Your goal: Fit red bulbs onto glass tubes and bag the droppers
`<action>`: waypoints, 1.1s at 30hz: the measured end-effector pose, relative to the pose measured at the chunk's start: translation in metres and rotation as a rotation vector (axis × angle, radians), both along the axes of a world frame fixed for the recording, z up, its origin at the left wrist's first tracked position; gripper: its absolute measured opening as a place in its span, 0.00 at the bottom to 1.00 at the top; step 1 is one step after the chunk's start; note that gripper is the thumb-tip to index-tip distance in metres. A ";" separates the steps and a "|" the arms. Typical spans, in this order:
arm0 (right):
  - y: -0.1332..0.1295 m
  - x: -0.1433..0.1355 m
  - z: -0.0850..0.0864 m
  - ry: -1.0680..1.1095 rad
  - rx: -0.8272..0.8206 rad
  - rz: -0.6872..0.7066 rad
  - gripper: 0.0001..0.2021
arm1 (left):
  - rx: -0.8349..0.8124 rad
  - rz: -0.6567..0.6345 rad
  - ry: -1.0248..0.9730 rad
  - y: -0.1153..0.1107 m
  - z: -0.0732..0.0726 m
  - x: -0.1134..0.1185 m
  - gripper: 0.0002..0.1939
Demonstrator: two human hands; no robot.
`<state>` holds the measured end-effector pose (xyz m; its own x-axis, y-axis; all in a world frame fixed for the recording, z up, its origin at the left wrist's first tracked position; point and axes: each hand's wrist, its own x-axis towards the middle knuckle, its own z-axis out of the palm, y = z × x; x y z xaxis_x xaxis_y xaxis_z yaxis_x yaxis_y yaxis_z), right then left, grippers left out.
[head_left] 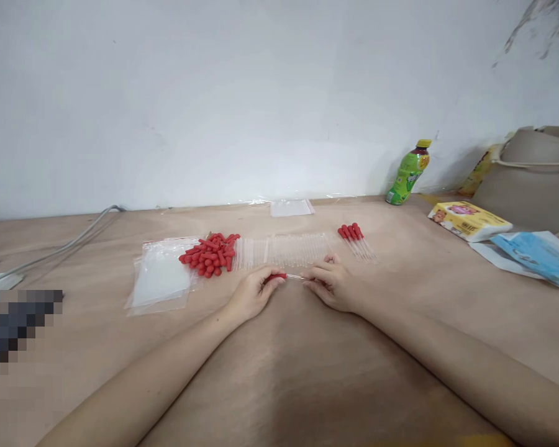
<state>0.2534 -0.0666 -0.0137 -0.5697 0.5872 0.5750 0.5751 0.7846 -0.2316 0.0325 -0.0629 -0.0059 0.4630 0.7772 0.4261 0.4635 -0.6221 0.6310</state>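
Note:
Near the table's middle, my left hand [257, 290] is closed on a red rubber bulb [279, 275]. A thin clear tube [295, 277] runs from the bulb to my right hand [330, 284], whose fingers pinch its other end. Just beyond both hands lies a row of clear glass tubes [284, 250], side by side. A pile of red bulbs [209, 253] touches the row's left end. To the right of the row, several tubes with red bulbs fitted [353, 234] lie together, bulbs pointing away from me.
Clear zip bags [163, 273] lie left of the pile, another bag [291, 208] by the wall. At the right are a green bottle [407, 174], a yellow tissue pack [469, 220], a blue pack [540, 254] and a beige bin [531, 180]. A grey cable [81, 236] crosses the left.

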 end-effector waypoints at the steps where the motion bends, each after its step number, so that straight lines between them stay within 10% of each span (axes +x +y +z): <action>1: 0.000 0.000 0.001 0.011 -0.008 0.010 0.09 | -0.019 -0.010 -0.006 0.000 0.000 0.000 0.08; 33: -0.003 -0.007 0.003 -0.078 0.055 -0.082 0.12 | -0.168 -0.059 -0.039 -0.002 -0.004 0.000 0.11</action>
